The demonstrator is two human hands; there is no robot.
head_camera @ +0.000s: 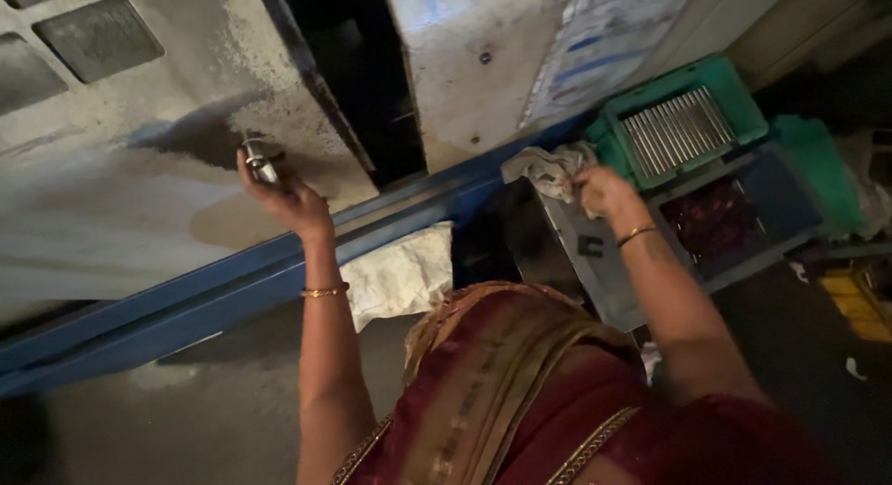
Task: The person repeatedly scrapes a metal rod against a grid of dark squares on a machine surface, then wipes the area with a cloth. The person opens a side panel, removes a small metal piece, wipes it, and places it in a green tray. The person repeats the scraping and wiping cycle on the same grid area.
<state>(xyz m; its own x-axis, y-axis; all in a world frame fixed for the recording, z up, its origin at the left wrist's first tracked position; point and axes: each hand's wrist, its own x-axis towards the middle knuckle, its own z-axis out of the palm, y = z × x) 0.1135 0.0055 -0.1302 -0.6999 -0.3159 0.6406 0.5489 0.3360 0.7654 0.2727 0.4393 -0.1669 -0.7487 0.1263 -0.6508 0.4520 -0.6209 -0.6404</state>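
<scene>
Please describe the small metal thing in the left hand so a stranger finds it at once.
Start at the big, stained grey machine panel above the blue steel beam. Against it, the left hand lifts a small shiny metal cylinder, the only bright, polished thing there.

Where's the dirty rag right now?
In the head view, the rag is right of centre, gripped in the right hand, just left of the green crate.

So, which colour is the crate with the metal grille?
Green crate, seen best in the head view.

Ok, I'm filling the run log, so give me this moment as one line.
left hand: holds small metal part at machine panel | right hand: grips rag | green crate beside
</scene>
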